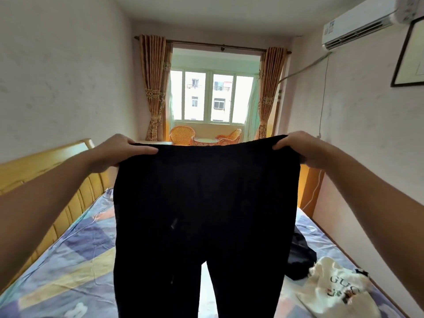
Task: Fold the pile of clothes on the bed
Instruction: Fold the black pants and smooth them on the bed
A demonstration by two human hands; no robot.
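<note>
Black trousers (206,214) are hanging spread in the air above the bed (75,260), legs dangling. The left hand (114,150) and right hand (298,148), well apart, are each pinching a waistband corner. A dark garment (298,258) and a white printed shirt (337,288) are lying on the bed at right.
</note>
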